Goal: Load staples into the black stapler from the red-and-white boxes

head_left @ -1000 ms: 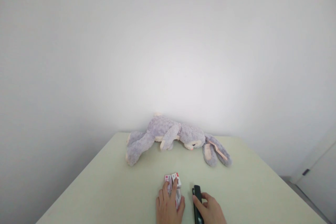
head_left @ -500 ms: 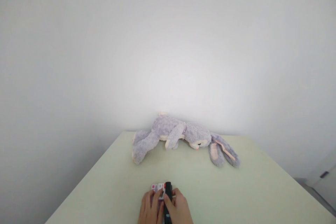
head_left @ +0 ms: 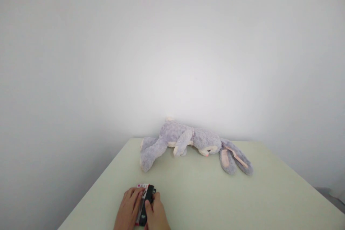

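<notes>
My left hand (head_left: 128, 209) lies flat over a small white and red box (head_left: 141, 187) near the front left of the pale green table (head_left: 205, 197). Only the far end of the box shows past my fingers. A narrow black device (head_left: 146, 203) rests lengthwise against the box. My right hand (head_left: 156, 214) is closed around the device, its thumb on top. The two hands touch each other, with the device between them.
A grey and pink plush rabbit (head_left: 188, 143) lies on its side at the far edge of the table, against the white wall (head_left: 172, 50), ears trailing to the right. The table's left edge runs close to my left hand.
My right hand carried the black device leftward up against the box. Both hands, box and device then slid toward the table's left side, and the view turned left.
</notes>
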Demonstrator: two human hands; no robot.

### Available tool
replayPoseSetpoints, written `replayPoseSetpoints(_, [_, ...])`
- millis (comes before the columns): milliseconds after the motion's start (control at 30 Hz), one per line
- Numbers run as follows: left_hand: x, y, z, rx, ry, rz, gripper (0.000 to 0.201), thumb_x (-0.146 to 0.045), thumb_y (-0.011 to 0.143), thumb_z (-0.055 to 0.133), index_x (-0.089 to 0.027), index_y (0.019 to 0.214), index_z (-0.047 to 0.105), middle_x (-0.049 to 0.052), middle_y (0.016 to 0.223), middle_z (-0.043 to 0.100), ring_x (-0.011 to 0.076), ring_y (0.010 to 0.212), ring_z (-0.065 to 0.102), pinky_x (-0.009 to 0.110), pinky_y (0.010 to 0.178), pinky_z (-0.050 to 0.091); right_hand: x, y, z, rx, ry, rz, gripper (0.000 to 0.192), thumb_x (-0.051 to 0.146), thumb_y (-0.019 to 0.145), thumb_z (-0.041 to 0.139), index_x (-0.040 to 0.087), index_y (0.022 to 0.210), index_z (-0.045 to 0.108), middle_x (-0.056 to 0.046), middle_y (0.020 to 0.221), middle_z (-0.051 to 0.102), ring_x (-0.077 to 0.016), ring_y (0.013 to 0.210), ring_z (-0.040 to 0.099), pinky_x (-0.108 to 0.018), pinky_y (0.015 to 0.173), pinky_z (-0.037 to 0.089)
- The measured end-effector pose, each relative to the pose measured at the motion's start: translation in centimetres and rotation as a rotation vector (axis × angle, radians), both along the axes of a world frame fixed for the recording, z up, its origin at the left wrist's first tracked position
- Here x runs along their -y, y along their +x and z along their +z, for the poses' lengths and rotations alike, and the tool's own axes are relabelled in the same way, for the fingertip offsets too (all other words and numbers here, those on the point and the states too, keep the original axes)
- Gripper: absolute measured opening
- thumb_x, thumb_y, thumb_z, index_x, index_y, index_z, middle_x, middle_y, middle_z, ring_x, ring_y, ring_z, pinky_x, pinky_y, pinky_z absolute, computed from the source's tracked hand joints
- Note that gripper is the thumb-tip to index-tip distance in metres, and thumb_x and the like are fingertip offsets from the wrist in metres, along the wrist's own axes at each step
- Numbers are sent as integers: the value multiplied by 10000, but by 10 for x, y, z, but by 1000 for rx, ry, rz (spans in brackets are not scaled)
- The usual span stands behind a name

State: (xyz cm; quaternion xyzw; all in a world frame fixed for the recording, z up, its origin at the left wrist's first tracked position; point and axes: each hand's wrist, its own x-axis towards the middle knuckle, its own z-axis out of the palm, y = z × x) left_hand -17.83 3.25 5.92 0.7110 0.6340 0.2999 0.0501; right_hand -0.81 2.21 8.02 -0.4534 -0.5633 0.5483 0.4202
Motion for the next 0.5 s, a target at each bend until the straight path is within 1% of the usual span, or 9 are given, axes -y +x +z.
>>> replayPoseSetpoints(33, [-1,-4,-2,-13,8,16,429,-410,1038,320,-269,1226,679,51,1214,689,214,1186,599,398,1089,471,-1,-3,0,-2,-14,13,596,784,866,421,270,1125,574,3,720,634,-183,490,589,-350,507,523])
replayPoseSetpoints(100, [-2,-10,-5,-42,23,55,398,-389,1013,371,-282,1218,695,47,1216,704,225,1175,607,448,1128,423,-3,-8,-2,-4,-40,33,631,796,865,394,263,1157,566,7,704,627,-166,439,543,-347,464,506])
replayPoseSetpoints(233, [1,-12,-9,-88,48,134,370,-317,976,422,-352,1221,697,4,1245,713,218,1205,600,552,1218,226,-6,-17,-9,12,-81,50,742,796,869,329,207,1270,537,42,592,554,-154,395,481,-331,425,484])
replayPoseSetpoints(300, [4,-11,-7,-101,60,165,370,-311,973,428,-369,1227,691,-4,1249,711,226,1233,579,587,1225,149,-5,-12,-14,43,-81,13,792,775,874,313,168,1346,502,56,560,518,-159,407,476,-318,428,478])
replayPoseSetpoints(367, [8,-12,-2,-116,96,221,371,-331,973,425,-383,1224,693,-7,1232,712,245,1239,566,617,1219,114,0,6,-20,102,-50,-69,753,744,870,363,174,1330,538,57,548,505,-169,457,508,-309,478,495])
replayPoseSetpoints(400, [11,-12,2,-122,127,260,373,-353,977,416,-388,1220,696,-6,1218,712,257,1231,567,626,1212,123,4,22,-23,140,-25,-122,689,720,863,413,194,1270,590,51,547,511,-177,497,536,-307,525,510])
replayPoseSetpoints(467, [18,-9,12,-123,209,365,391,-401,992,382,-382,1215,703,8,1195,706,277,1182,583,630,1188,200,13,64,-30,218,17,-209,520,647,857,481,245,1113,689,23,559,568,-201,570,596,-324,615,542])
replayPoseSetpoints(500, [23,-4,17,-114,250,412,403,-421,998,370,-370,1216,705,20,1193,700,285,1157,589,626,1166,254,18,88,-33,260,31,-253,459,607,856,496,256,1045,725,-9,601,626,-225,623,639,-349,673,559])
